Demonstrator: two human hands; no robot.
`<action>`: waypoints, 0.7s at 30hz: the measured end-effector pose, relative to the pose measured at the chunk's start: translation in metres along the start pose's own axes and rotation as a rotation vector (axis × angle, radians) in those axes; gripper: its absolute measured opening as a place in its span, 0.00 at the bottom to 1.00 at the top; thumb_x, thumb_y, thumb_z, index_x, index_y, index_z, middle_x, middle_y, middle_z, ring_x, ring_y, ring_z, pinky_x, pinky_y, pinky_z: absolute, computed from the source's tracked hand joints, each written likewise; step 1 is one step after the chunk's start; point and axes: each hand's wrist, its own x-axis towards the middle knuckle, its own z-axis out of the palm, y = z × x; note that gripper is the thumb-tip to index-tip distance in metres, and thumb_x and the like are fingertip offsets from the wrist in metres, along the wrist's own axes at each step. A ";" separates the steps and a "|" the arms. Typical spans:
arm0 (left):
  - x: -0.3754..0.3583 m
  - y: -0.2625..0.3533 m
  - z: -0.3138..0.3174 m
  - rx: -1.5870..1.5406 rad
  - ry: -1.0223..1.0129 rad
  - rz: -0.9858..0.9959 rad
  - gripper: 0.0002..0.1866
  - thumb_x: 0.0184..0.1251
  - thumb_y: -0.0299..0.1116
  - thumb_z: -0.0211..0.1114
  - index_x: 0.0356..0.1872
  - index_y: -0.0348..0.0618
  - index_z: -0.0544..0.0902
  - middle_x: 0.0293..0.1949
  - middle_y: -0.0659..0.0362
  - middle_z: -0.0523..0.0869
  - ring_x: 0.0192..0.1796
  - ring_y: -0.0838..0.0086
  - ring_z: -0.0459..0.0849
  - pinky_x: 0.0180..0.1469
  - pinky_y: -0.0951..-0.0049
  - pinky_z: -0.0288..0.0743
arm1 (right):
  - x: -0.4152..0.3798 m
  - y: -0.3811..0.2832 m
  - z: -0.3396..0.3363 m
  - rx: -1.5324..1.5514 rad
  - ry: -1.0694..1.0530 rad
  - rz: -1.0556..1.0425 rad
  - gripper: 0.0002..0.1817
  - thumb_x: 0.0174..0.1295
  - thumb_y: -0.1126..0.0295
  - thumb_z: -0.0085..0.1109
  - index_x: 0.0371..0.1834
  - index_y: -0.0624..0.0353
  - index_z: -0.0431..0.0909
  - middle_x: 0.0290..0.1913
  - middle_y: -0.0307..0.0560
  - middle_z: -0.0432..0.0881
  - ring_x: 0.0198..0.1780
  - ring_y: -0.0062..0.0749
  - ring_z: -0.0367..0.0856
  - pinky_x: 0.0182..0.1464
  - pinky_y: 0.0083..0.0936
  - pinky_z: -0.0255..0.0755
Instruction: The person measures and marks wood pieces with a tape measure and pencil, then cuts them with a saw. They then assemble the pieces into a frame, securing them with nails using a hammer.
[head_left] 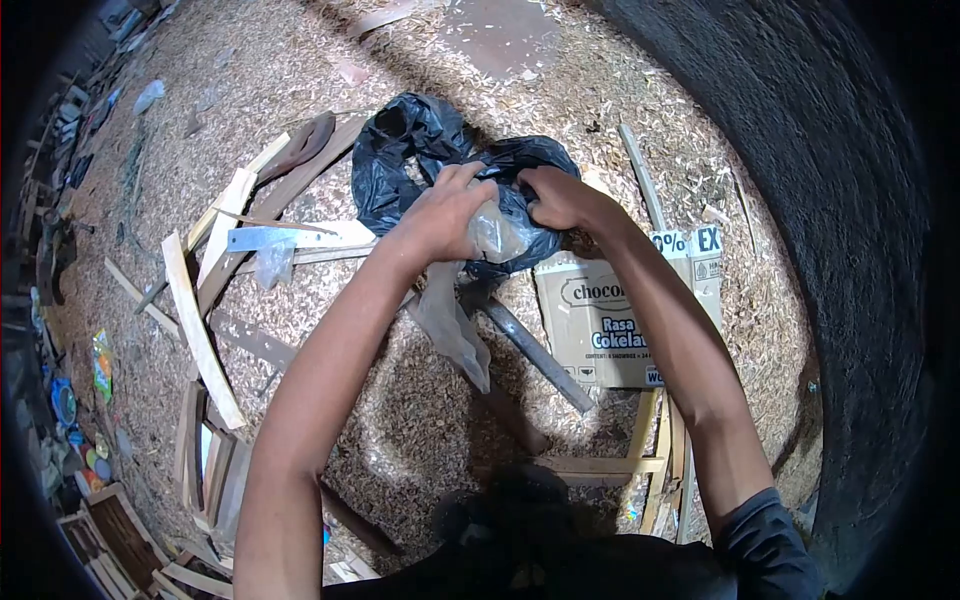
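Observation:
A black plastic bag (pixel 425 125) lies crumpled on the shavings-covered ground, with its mouth spread between my two hands. My left hand (pixel 447 213) is closed around a clear plastic bag (pixel 500 232) with something pale in it; its loose end hangs down below my wrist. My right hand (pixel 562 200) has its fingers curled on the right edge of the black bag. Beneath the bags a grey bar (pixel 540 357) slants down to the right. A flattened cardboard piece (pixel 575 330) with printed lettering lies under my right forearm.
Curved wood strips (pixel 197 330) and a handsaw blade (pixel 290 237) lie to the left. Wooden pieces (pixel 600 466) rest near my body. A dark wall (pixel 870 280) rises along the right side. Assorted clutter (pixel 70 400) lines the far left.

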 end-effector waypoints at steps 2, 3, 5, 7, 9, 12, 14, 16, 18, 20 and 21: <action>-0.002 0.000 0.002 -0.004 0.012 0.016 0.34 0.40 0.32 0.79 0.55 0.44 0.78 0.71 0.39 0.68 0.72 0.42 0.65 0.75 0.53 0.63 | -0.005 0.001 0.001 0.080 0.029 -0.002 0.23 0.51 0.73 0.58 0.53 0.70 0.79 0.49 0.70 0.84 0.56 0.63 0.82 0.59 0.44 0.75; -0.002 0.000 0.003 -0.002 0.015 0.018 0.35 0.40 0.32 0.79 0.56 0.44 0.78 0.71 0.39 0.68 0.72 0.42 0.66 0.75 0.53 0.63 | -0.006 0.001 0.001 0.098 0.043 0.010 0.23 0.52 0.73 0.58 0.53 0.70 0.79 0.49 0.71 0.84 0.56 0.63 0.82 0.59 0.45 0.75; -0.002 -0.001 0.004 -0.002 0.020 0.023 0.35 0.40 0.32 0.79 0.56 0.44 0.78 0.71 0.39 0.69 0.72 0.42 0.65 0.74 0.53 0.63 | -0.008 -0.002 0.002 0.091 0.091 0.042 0.23 0.52 0.72 0.58 0.53 0.69 0.79 0.49 0.71 0.84 0.56 0.63 0.81 0.59 0.45 0.75; -0.002 -0.001 0.003 -0.008 0.023 0.027 0.35 0.41 0.31 0.78 0.56 0.45 0.78 0.71 0.39 0.69 0.72 0.42 0.65 0.75 0.53 0.63 | -0.009 -0.005 0.007 0.039 0.158 0.081 0.22 0.54 0.71 0.59 0.53 0.69 0.79 0.50 0.70 0.84 0.57 0.63 0.81 0.59 0.45 0.75; -0.001 -0.002 0.000 -0.011 -0.011 0.016 0.34 0.41 0.31 0.78 0.57 0.45 0.78 0.71 0.40 0.68 0.73 0.42 0.65 0.75 0.53 0.63 | -0.008 -0.005 0.003 -0.042 0.180 0.074 0.21 0.57 0.70 0.60 0.53 0.68 0.80 0.52 0.67 0.84 0.57 0.61 0.82 0.59 0.44 0.75; 0.001 -0.003 -0.003 -0.049 -0.013 0.017 0.34 0.42 0.31 0.78 0.58 0.46 0.79 0.72 0.40 0.68 0.73 0.43 0.66 0.75 0.53 0.63 | -0.017 -0.017 0.000 -0.006 0.275 0.053 0.18 0.63 0.68 0.60 0.53 0.65 0.82 0.54 0.62 0.85 0.56 0.55 0.83 0.57 0.40 0.77; 0.001 -0.005 -0.005 -0.078 0.021 0.026 0.35 0.43 0.31 0.77 0.59 0.46 0.80 0.72 0.41 0.68 0.73 0.44 0.67 0.75 0.53 0.63 | -0.024 -0.025 -0.001 0.166 0.333 -0.015 0.16 0.67 0.67 0.59 0.53 0.64 0.82 0.53 0.59 0.86 0.55 0.49 0.85 0.56 0.38 0.77; -0.002 -0.007 -0.006 -0.104 0.069 0.041 0.35 0.44 0.31 0.77 0.60 0.47 0.80 0.72 0.42 0.68 0.73 0.44 0.67 0.75 0.53 0.63 | -0.032 -0.030 -0.005 0.433 0.364 -0.127 0.15 0.70 0.66 0.57 0.53 0.63 0.83 0.51 0.55 0.87 0.54 0.43 0.85 0.55 0.35 0.78; 0.003 -0.009 -0.006 -0.140 0.137 0.025 0.35 0.45 0.32 0.77 0.61 0.45 0.79 0.69 0.42 0.71 0.71 0.44 0.71 0.73 0.56 0.66 | -0.038 -0.037 -0.011 0.471 0.314 -0.082 0.22 0.65 0.68 0.65 0.62 0.60 0.79 0.59 0.50 0.83 0.61 0.38 0.80 0.65 0.35 0.73; 0.011 -0.014 -0.005 -0.200 0.199 -0.006 0.35 0.45 0.33 0.78 0.60 0.43 0.79 0.65 0.42 0.74 0.68 0.45 0.73 0.71 0.57 0.68 | -0.042 -0.039 -0.009 0.355 0.351 -0.205 0.30 0.62 0.67 0.68 0.69 0.58 0.73 0.64 0.52 0.79 0.66 0.40 0.77 0.69 0.35 0.70; 0.018 -0.015 -0.004 -0.262 0.307 0.042 0.31 0.51 0.37 0.78 0.57 0.37 0.79 0.57 0.44 0.79 0.60 0.48 0.79 0.64 0.60 0.74 | -0.040 -0.032 -0.006 0.366 0.341 -0.322 0.44 0.56 0.66 0.73 0.77 0.55 0.63 0.71 0.56 0.70 0.71 0.46 0.72 0.73 0.37 0.66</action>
